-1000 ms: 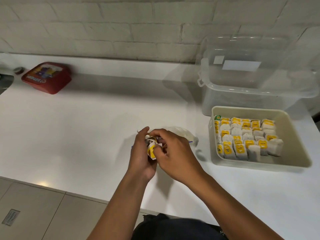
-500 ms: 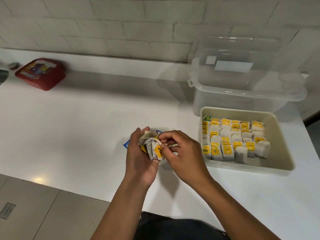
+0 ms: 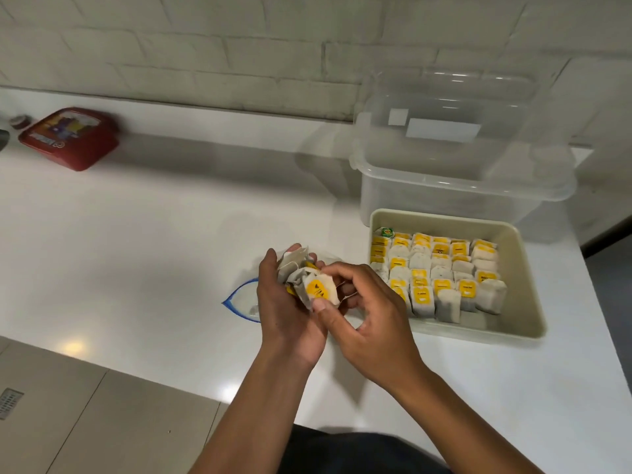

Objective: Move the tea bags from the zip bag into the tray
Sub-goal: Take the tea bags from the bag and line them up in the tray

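White counter: left hand clutches several tea bags, right hand pinches one tea bag beside one tray.

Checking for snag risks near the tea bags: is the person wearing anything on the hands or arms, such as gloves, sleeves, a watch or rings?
Nothing shows: the left hand and right hand are bare, without gloves, and both forearms are uncovered to the frame edge. No watch, bracelet or ring is visible.

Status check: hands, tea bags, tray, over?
Left hand grips tea bag bundle. Right hand pinches one bag off it. Tray mostly filled, front right corner free. Path clear.
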Tool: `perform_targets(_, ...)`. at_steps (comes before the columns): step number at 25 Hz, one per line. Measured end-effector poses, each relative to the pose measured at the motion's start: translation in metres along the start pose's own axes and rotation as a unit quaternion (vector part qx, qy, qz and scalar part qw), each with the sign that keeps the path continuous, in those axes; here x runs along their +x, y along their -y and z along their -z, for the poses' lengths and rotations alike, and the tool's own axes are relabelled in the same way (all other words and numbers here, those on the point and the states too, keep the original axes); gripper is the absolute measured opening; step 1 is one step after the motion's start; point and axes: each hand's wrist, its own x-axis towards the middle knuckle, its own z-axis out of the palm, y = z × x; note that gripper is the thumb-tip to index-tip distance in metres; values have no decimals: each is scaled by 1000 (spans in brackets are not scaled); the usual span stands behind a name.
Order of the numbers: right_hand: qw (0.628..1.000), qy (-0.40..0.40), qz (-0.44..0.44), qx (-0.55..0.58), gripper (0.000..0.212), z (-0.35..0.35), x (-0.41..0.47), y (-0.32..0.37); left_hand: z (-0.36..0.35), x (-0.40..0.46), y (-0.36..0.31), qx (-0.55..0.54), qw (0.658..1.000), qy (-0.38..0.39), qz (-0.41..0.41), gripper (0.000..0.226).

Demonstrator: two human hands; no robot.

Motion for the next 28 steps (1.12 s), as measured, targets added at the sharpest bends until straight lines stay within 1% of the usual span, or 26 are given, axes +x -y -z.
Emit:
perform_targets(2, 1000, 11, -17, 3, 53, 14, -7, 0, -11, 3, 15, 11, 1000, -9, -16, 32)
perform_targets(3, 1000, -7, -18, -6, 54, 20, -9, -3, -16, 3, 22, 6, 1000, -8, -21, 32)
perform_targets(6, 997, -64, -4, -50, 36, 39, -14, -18, -29, 3, 44, 0, 1000, 18, -11, 34)
perform_targets(9, 990, -96, -15, -106, 19, 62, -17, -28, -40, 3, 70, 7, 998, 35, -48, 27)
perform_targets(11, 982, -127, -16, -141, 7, 80, -13, -32, -49, 3, 84, 15, 997, 33, -62, 26)
perform_targets(13, 980, -145, -47, -129, 1, 102, -7, -33, -54, 6, 93, 4, 999, 29, -42, 25)
perform_targets(15, 975, -151, -105, -128, 4, 128, 3, -35, -58, 8, 95, -25, 999, 22, -6, 27)
perform_targets(16, 971, -137, -134, -141, 5, 144, 9, -37, -59, 11, 95, -35, 999, 19, 6, 29)
perform_targets(17, 969, -102, -157, -160, 6, 160, 15, -40, -59, 13, 94, -35, 999, 15, 14, 32)
perform_targets(19, 956, 7, -185, -230, 6, 189, 26, -47, -59, 22, 92, -29, 999, 7, 24, 36)
perform_targets(20, 937, 67, -191, -285, 9, 198, 30, -52, -58, 27, 92, -31, 999, 4, 32, 38)
perform_targets(22, 880, 178, -198, -393, 18, 204, 36, -65, -55, 38, 92, -26, 998, 0, 56, 38)
perform_targets(24, 830, 276, -194, -444, 23, 199, 38, -75, -53, 46, 94, -28, 995, 1, 92, 36)
perform_targets(26, 791, 348, -201, -461, 26, 191, 40, -82, -55, 51, 95, -24, 992, 1, 121, 38)
perform_targets(28, 747, 382, -199, -506, 21, 187, 43, -85, -58, 52, 96, -8, 991, 4, 137, 45)
